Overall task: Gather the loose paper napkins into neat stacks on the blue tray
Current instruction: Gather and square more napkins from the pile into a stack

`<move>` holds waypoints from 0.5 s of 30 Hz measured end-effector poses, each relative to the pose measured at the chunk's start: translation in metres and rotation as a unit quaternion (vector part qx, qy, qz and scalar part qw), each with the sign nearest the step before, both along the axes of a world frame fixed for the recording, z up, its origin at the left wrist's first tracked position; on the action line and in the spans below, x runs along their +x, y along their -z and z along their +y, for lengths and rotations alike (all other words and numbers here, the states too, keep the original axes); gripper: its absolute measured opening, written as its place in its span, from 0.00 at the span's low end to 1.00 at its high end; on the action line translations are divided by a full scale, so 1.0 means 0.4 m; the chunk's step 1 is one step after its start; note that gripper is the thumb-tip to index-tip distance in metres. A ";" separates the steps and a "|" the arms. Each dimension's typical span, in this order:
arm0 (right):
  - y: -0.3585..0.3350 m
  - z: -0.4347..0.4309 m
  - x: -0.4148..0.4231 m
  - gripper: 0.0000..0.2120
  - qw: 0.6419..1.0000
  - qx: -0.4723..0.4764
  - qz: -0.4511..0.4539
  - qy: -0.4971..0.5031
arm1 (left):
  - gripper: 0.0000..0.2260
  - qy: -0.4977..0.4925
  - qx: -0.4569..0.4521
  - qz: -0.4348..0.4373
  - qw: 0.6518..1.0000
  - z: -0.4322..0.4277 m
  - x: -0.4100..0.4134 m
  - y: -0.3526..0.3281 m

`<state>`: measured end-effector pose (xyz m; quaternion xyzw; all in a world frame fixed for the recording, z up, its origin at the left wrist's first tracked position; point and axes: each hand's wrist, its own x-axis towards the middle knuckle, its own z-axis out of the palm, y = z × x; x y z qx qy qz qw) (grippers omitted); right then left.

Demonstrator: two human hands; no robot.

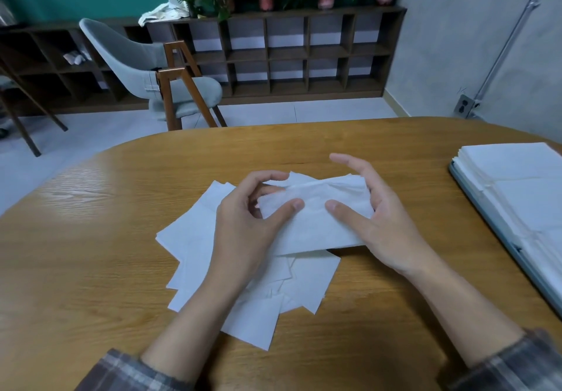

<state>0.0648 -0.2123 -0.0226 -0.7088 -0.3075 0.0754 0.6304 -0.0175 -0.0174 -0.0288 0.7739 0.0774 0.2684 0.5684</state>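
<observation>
Most of the picture is the wooden tabletop [91, 238], and the blue tray [486, 206] sits at its right edge. Some of the job looks done: the tray is covered with tidy stacks [517, 177] of white napkins, side by side, and runs out of view.

Lots of work is left, I think. A big loose pile [194, 238] of napkins lies in the middle of the tabletop, with its corners poking out every way. It is well apart from the tray.

Just above that pile is a small bunch [316, 217] of napkins, lifted a bit and held from both ends. The left grip [243, 232] has its fingers curled round the left end, thumb on top. The right grip [374, 223] holds the right end, thumb on top and fingers round the far side, with the first finger sticking out. The bunch looks a bit crumpled along its top edge, so it may need squaring up before it goes across to the tray.
</observation>
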 end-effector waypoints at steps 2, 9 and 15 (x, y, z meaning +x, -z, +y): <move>-0.005 -0.001 0.003 0.31 0.997 0.063 0.032 -0.013 | 0.19 -0.010 0.023 0.004 1.000 0.002 -0.002 -0.005; -0.001 -0.010 0.015 0.26 0.992 0.093 0.075 -0.032 | 0.18 0.052 -0.055 0.028 0.997 0.024 -0.001 -0.018; 0.020 -0.003 0.020 0.13 0.999 -0.031 -0.013 0.039 | 0.20 0.038 0.122 0.053 0.990 0.068 0.006 0.011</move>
